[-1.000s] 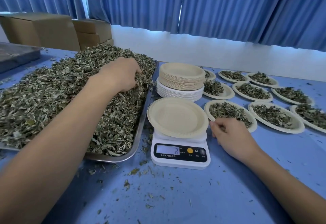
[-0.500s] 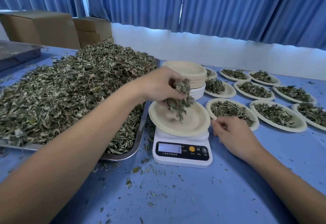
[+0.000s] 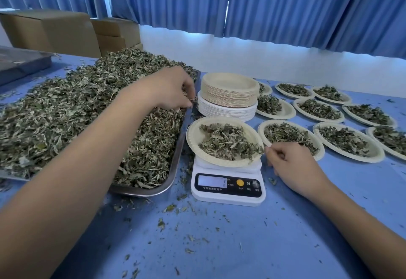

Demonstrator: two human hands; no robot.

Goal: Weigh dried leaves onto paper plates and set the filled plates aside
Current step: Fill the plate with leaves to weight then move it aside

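My left hand [image 3: 173, 89] pinches light, crumbly dried leaves [image 3: 66, 111] in the tray [image 3: 145, 192]. The plate [image 3: 191, 140] on the scale [image 3: 228, 200] is flimsy and best lifted under its rim. My right hand [image 3: 294, 164] curls there; holding or not, I cannot tell.

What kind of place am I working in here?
Likely a small herb-sorting or packing workroom, not a home kitchen: a metal tray heaped with dried leaves, a digital scale, and rows of filled plates on the blue table.

Herb-packing workroom: leaf-heaped tray [image 3: 173, 168], scale [image 3: 228, 187], cardboard boxes [image 3: 50, 31].
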